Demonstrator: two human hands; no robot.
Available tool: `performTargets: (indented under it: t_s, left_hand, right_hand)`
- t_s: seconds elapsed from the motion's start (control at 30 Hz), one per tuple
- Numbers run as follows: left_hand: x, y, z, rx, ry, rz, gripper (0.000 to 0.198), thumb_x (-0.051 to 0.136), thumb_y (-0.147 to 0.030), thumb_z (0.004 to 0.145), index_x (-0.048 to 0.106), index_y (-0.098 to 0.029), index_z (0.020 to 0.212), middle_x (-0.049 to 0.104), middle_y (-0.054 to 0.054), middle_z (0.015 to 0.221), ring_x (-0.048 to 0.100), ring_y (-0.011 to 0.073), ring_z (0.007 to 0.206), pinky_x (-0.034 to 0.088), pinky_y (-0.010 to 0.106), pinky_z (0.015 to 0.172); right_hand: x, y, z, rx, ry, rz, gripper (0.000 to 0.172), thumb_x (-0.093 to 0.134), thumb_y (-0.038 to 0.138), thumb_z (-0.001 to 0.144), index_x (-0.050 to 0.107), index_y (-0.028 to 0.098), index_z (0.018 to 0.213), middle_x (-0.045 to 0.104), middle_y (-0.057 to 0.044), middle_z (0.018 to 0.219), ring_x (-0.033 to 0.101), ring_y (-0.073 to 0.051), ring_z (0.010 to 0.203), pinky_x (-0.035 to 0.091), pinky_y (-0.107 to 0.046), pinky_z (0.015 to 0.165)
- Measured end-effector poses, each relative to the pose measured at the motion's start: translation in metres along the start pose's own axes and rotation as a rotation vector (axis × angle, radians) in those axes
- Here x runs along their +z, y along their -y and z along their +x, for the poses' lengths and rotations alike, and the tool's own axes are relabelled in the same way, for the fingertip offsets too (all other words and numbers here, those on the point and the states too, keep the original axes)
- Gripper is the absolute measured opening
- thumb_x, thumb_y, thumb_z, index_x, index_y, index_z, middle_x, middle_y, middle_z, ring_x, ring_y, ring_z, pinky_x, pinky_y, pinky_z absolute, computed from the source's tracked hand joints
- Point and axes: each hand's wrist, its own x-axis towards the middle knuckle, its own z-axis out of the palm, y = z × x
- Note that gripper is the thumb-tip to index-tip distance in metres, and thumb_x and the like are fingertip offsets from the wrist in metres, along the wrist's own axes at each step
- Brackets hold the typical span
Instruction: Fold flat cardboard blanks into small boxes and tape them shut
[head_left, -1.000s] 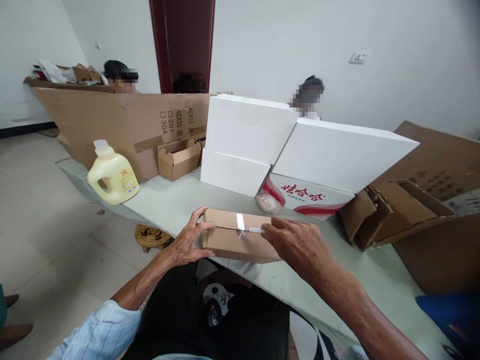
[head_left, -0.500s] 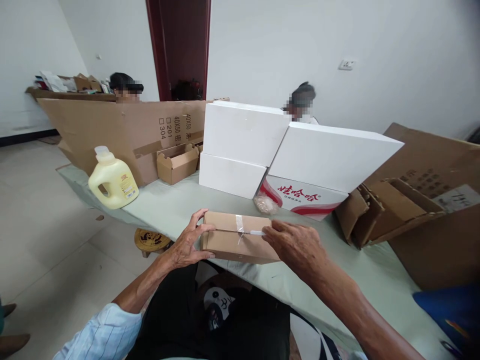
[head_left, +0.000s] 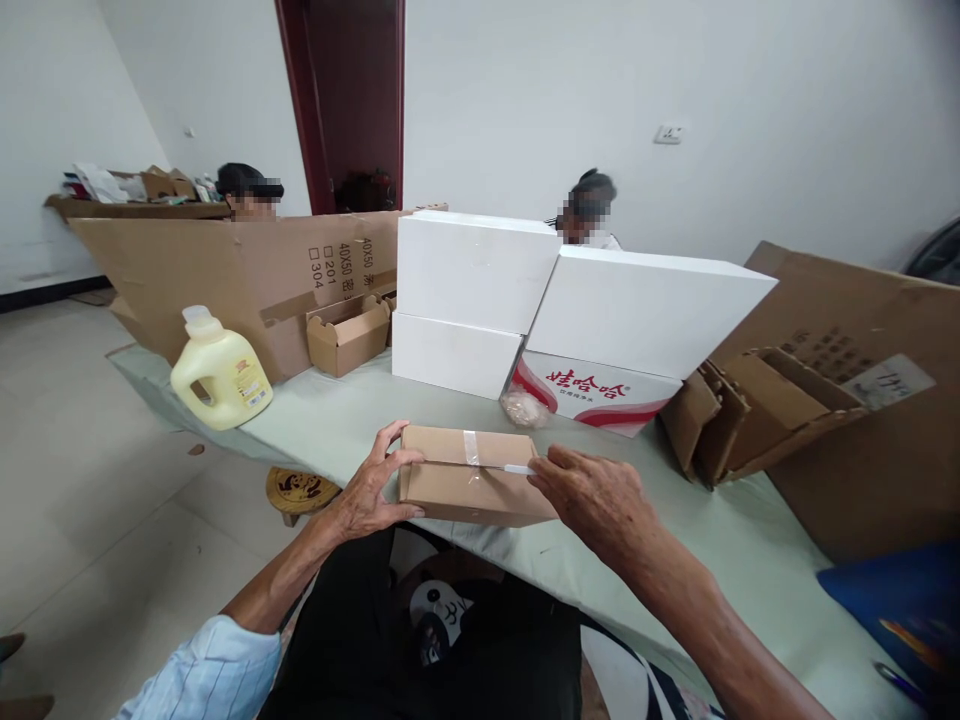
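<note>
Brown cardboard carton (head_left: 439,484) in its grasp, the left hand (head_left: 367,497) spreads thumb and fingers across the left end, seemingly to steady it at the green-clothed table (head_left: 600,585)'s near edge. The right hand (head_left: 592,488) pinches a thin whitish strip (head_left: 517,469) at the seam, beside clear tape (head_left: 471,447), a grip suiting fine control. Beyond, white boxes (head_left: 472,272) stand stacked, probably saving space.

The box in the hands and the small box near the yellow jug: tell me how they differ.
The held box is covered on top, with tape across its front edge; the small box stands open at the top. The left hand grips the held box, while no hand touches the small box. Both are brown cardboard.
</note>
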Motion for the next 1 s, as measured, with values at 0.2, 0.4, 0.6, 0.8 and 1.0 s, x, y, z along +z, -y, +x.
performTargets:
  t_s: [0.2,0.4,0.6,0.8,1.0]
  left_hand:
    - [0.001,-0.001,0.0,-0.028,-0.003,0.008,0.066,0.092,-0.035,0.08,0.056,-0.026,0.136,0.021,0.017,0.168,0.032,0.0415,0.156,0.038,0.063,0.124]
    - [-0.002,-0.001,0.001,-0.041,0.014,0.002,0.072,0.093,-0.031,0.078,0.054,-0.027,0.138,0.021,0.017,0.168,0.03,0.0414,0.157,0.037,0.063,0.124]
    - [-0.009,-0.006,0.004,-0.106,0.048,0.0,0.077,0.094,-0.035,0.075,0.052,-0.026,0.139,0.021,0.019,0.17,0.03,0.0434,0.158,0.038,0.064,0.124]
    - [-0.019,-0.013,0.021,-0.146,0.006,0.009,0.039,0.069,-0.042,0.098,0.055,-0.024,0.13,0.047,0.018,0.157,0.047,0.0348,0.149,0.044,0.055,0.12]
    - [-0.03,-0.025,0.039,-0.11,0.037,0.071,0.036,0.069,-0.036,0.095,0.058,-0.023,0.127,0.059,0.015,0.143,0.058,0.0309,0.136,0.05,0.048,0.113]
  right_hand:
    - [0.005,-0.001,-0.007,0.033,-0.006,-0.016,0.034,0.044,0.024,0.108,0.071,0.022,0.087,0.067,-0.004,0.078,0.059,-0.014,0.064,0.015,-0.034,0.056]
    - [0.016,-0.021,-0.023,0.066,-0.246,0.215,0.036,0.044,0.041,0.111,0.075,0.025,0.103,0.073,-0.004,0.088,0.065,-0.015,0.069,0.031,-0.029,0.057]
    - [0.109,-0.052,-0.054,0.387,-0.403,0.362,0.033,0.046,0.04,0.105,0.072,0.021,0.11,0.079,-0.01,0.1,0.073,-0.024,0.082,0.053,-0.034,0.069]
    - [0.207,-0.034,-0.091,0.433,-0.411,0.25,0.025,0.046,0.028,0.099,0.071,0.026,0.096,0.075,-0.006,0.087,0.07,-0.026,0.078,0.054,-0.036,0.063]
    - [0.187,-0.023,-0.072,0.419,-0.526,0.414,0.026,0.048,0.033,0.103,0.071,0.023,0.108,0.073,-0.01,0.097,0.069,-0.028,0.09,0.057,-0.043,0.079]
